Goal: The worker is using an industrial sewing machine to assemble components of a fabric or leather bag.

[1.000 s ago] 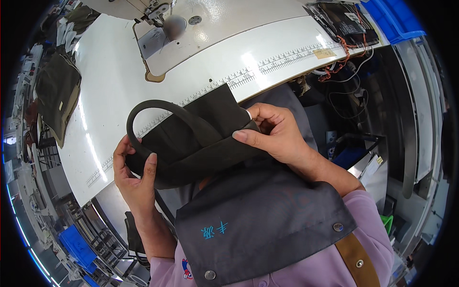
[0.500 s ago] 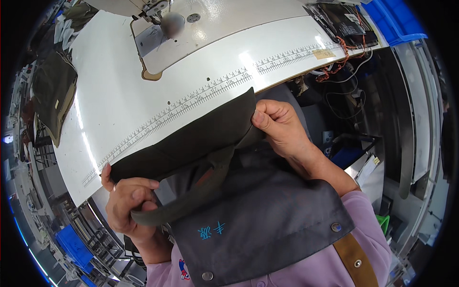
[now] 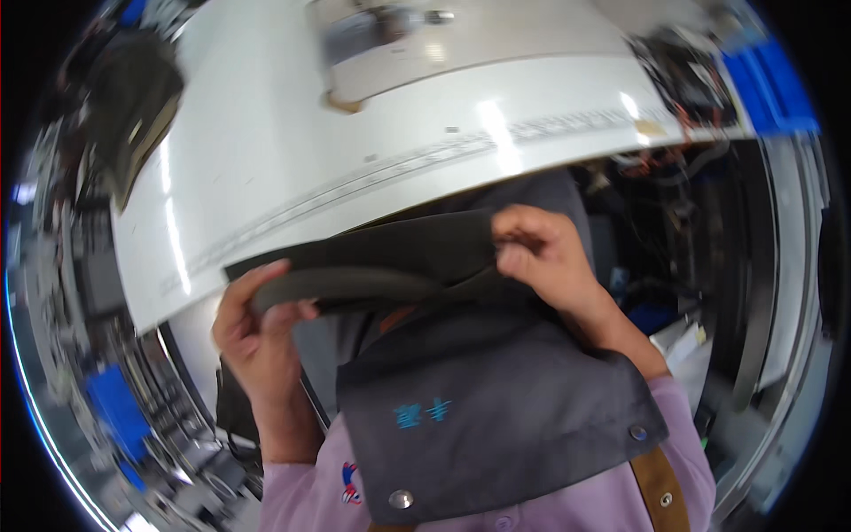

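Note:
A long, dark olive fabric piece stretches between my two hands, just off the near edge of the white table. At its left end my left hand is closed on the cloth, thumb and fingers pinching it where a strip curves round. My right hand pinches the right end between thumb and fingers. A folded strip of the same cloth runs along the near side of the piece. Motion blurs the picture, so seams and fine edges cannot be made out.
The white sewing table has a printed ruler along its near edge. A sewing machine stands at the back. Dark garment pieces hang at the far left; dark bundles and a blue bin are at the right.
The view has shifted, so the table sits differently in it. The loose strip, which hung in a loop toward me, now lies up along the fabric piece. Both hands still grip the ends.

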A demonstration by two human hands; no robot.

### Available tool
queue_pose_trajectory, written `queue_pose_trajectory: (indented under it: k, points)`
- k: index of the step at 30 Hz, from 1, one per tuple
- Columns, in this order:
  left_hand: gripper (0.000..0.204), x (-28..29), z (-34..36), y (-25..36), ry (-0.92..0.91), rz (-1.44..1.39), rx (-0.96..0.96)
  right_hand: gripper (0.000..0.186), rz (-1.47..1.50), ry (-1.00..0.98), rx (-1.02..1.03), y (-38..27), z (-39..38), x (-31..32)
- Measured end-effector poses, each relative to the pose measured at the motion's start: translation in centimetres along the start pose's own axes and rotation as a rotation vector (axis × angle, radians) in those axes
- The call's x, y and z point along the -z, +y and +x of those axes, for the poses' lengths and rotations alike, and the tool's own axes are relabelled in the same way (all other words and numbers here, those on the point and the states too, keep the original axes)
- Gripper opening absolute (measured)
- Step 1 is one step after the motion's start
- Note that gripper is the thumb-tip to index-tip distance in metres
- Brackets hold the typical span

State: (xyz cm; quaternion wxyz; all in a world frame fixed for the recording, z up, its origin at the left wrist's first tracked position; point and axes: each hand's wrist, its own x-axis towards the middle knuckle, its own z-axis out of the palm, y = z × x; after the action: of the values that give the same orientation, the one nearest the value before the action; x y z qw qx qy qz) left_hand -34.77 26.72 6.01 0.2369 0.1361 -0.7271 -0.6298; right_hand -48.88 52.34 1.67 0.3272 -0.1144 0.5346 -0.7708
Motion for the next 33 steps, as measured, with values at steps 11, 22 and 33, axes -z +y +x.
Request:
queue_pose_trajectory:
  k: [11,22,33]
  points:
    - [0.028,4.8,-0.8,3.9,-0.424,0.173,0.001,0.019,-0.639,0.051,0.402,1.1,0.8,0.8]
    - [0.019,14.6,-8.9,-0.2,0.605,-0.424,0.238,0.022,-0.512,-0.185,0.394,-2.1,3.5,-4.0]
    - [0.017,20.2,-10.2,0.1,0.640,-0.037,0.053,0.022,-0.489,-0.145,0.424,-3.0,5.3,-2.1]
